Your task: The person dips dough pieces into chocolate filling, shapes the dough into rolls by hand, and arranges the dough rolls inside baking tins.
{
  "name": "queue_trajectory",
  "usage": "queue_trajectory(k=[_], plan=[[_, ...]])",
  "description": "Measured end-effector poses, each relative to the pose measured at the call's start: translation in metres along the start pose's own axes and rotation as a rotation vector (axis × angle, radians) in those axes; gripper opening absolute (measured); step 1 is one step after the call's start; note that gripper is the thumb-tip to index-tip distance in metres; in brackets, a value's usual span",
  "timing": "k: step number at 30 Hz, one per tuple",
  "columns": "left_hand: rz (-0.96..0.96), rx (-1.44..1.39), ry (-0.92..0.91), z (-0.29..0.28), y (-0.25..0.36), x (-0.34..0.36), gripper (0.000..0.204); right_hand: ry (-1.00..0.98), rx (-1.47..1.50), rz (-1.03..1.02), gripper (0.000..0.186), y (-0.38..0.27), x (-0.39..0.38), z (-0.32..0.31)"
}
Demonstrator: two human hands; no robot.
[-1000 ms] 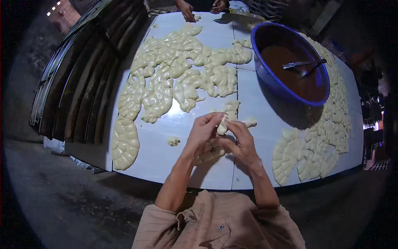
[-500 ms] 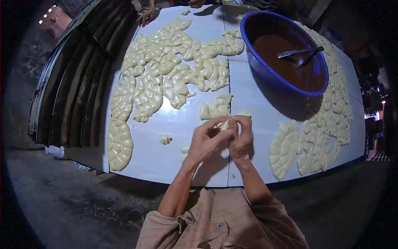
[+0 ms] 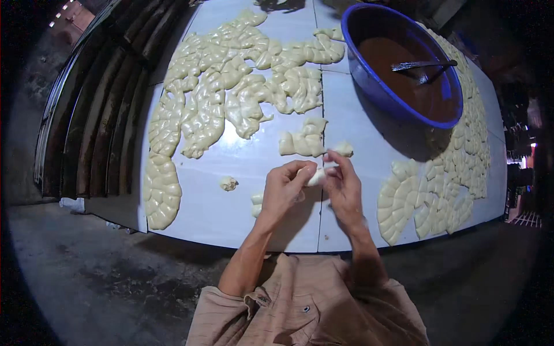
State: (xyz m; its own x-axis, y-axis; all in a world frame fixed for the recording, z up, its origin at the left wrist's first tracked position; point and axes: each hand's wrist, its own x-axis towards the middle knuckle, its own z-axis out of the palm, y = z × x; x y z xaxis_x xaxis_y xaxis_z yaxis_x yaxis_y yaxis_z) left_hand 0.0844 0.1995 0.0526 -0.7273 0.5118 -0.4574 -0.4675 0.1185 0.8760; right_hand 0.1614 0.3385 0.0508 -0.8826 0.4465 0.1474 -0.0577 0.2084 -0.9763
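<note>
Between my hands, above the table, is a small pale piece of dough (image 3: pixel 315 177). My left hand (image 3: pixel 285 187) pinches its left end between thumb and fingers. At its right end my right hand (image 3: pixel 344 190) has its fingers bent around the dough, its index finger lifted off a little. Just beyond them lie a short joined row of dough pieces (image 3: pixel 303 141) and a small lump of dough (image 3: pixel 343 149). One more crumpled dough lump (image 3: pixel 228 183) sits to the left. Partly behind my left wrist is a small dough piece (image 3: pixel 257 203).
Joined sheets of shiny dough pieces (image 3: pixel 202 115) spread over the left of the white table (image 3: pixel 208 207). Another dough sheet (image 3: pixel 398 202) covers the right side. A blue basin (image 3: pixel 369 92) of brown liquid with a dark-handled utensil (image 3: pixel 424 65) stands back right. Dark metal trays (image 3: pixel 98 127) are stacked at left.
My hands have drawn slightly apart, showing more of the dough between them. My right index finger has lifted. At the far edge, another person's hand has left the table's left corner.
</note>
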Motion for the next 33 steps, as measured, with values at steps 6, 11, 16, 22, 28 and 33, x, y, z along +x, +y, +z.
queue_trajectory(k=[6,11,16,22,28,33], plan=[[0.092,0.468,0.098,0.005,0.014,-0.019,0.039,-0.267,0.064,0.304,0.026,0.000,-0.009,-0.030],[0.651,1.090,0.056,-0.004,-0.008,-0.010,0.032,-0.475,-0.254,0.215,0.024,0.034,0.000,-0.036],[0.559,1.260,0.032,-0.001,-0.016,-0.008,0.031,-0.114,-0.486,0.146,0.033,0.021,0.011,-0.030],[0.769,1.177,0.156,0.015,-0.001,0.043,0.035,-0.073,-0.990,-0.338,0.036,0.066,0.051,-0.043],[0.792,1.288,0.098,0.025,-0.010,0.091,0.019,-0.179,0.263,0.644,0.014,0.036,0.065,-0.074],[0.854,1.329,0.263,0.023,-0.020,0.087,0.033,0.093,0.529,0.478,0.038,0.024,0.041,-0.094]])
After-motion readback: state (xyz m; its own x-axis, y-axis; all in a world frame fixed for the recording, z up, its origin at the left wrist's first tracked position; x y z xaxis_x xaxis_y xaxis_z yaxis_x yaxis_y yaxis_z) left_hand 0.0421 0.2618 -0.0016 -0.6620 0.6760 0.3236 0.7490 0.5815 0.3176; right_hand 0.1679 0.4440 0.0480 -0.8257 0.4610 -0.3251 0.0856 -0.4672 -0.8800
